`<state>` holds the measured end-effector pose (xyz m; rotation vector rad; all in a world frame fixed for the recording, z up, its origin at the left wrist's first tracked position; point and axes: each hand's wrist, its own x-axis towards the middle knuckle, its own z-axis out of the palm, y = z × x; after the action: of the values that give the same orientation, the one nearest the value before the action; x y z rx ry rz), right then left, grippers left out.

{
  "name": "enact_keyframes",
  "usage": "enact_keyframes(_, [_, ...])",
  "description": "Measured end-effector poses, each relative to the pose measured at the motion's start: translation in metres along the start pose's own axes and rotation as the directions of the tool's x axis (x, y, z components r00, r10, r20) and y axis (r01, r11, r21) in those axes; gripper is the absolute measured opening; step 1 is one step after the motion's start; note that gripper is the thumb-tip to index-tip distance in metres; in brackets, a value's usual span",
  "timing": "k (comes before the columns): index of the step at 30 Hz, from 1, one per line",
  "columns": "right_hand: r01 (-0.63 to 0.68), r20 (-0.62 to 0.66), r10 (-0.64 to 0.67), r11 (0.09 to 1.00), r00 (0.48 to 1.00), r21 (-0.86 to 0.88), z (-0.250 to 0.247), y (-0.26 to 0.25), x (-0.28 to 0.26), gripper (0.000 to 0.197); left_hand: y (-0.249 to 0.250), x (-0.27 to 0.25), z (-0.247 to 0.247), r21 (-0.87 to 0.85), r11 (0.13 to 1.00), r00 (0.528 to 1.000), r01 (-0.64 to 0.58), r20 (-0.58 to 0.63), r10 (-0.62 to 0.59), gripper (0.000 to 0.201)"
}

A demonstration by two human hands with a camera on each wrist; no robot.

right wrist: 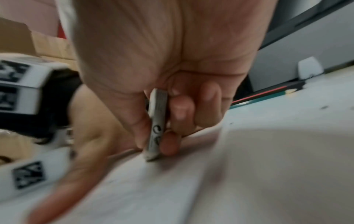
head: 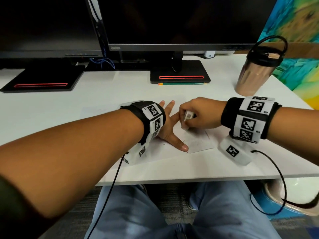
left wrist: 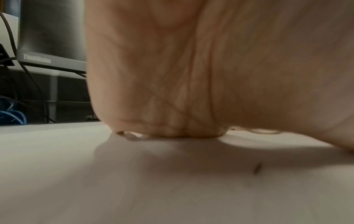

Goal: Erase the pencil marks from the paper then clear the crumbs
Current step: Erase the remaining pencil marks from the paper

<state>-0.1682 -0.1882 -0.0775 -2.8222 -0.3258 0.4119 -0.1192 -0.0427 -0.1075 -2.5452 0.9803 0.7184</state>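
Erasing step: right hand (head: 202, 112) pinches eraser (head: 186, 118) w/ tip on paper (head: 200, 144); left hand (head: 170, 128), splayed flat beside it, should pin sheet while strokes stay short.

White bench (head: 103, 100), black monitors (head: 172, 19).
Beside the right monitor stand, red-striped (head: 180, 73): a green pencil (head: 183, 83) (orange-tipped), a copper tumbler (head: 253, 73); wristbands (head: 250, 118) black-and-white checked, eraser (head: 187, 118) white.

Head view: from above, facing forward and down over the tabletop (head: 103, 94). Left wrist view: skimming the tabletop, palm close, filling upper right. Right wrist view: low, tilted, sharing the paper (right wrist: 172, 189) with head view.
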Motion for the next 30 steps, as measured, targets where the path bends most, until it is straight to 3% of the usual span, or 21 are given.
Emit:
enact_keyframes(2, [0.005, -0.042, -0.006, 1.000, 0.999, -0.026, 0.001, 0.003, 0.000, 0.009, 0.000, 0.000, 0.000, 0.011, 1.000, 1.000, 0.003, -0.003, -0.003, 0.128])
enact_keyframes(5, [0.079, 0.040, -0.078, 0.997, 0.996, -0.009, 0.008, -0.004, -0.005, 0.009, 0.002, -0.003, -0.002, 0.020, 1.000, 1.000, 0.008, 0.006, -0.008, 0.124])
enact_keyframes(9, [-0.010, -0.021, 0.010, 1.000, 1.000, -0.001, -0.001, 0.008, -0.003, 0.006, 0.003, -0.004, -0.003, 0.010, 1.000, 1.000, 0.000, -0.018, 0.000, 0.129])
enact_keyframes(13, [0.096, 0.050, -0.096, 0.995, 0.994, 0.003, 0.009, -0.002, -0.007, 0.010, 0.004, -0.006, -0.005, 0.036, 0.999, 1.000, 0.019, 0.006, -0.019, 0.126])
enact_keyframes(17, [0.014, -0.010, -0.013, 1.000, 1.000, 0.026, 0.000, 0.010, -0.005, 0.005, 0.004, -0.006, -0.005, 0.021, 1.000, 1.000, 0.012, -0.010, -0.012, 0.129])
enact_keyframes(21, [0.100, 0.036, -0.101, 0.995, 0.994, 0.022, 0.011, 0.002, -0.007, 0.009, 0.003, -0.006, -0.005, 0.040, 0.999, 1.000, 0.018, -0.004, -0.018, 0.127])
enact_keyframes(26, [0.012, -0.044, -0.012, 1.000, 0.999, -0.003, 0.002, 0.012, -0.006, 0.007, 0.003, -0.005, -0.005, 0.020, 1.000, 1.000, 0.013, -0.005, -0.013, 0.131])
enact_keyframes(30, [0.106, 0.059, -0.107, 0.994, 0.993, 0.004, 0.010, 0.000, -0.012, 0.010, 0.004, -0.006, -0.005, 0.029, 0.999, 1.000, 0.018, 0.004, -0.018, 0.128])
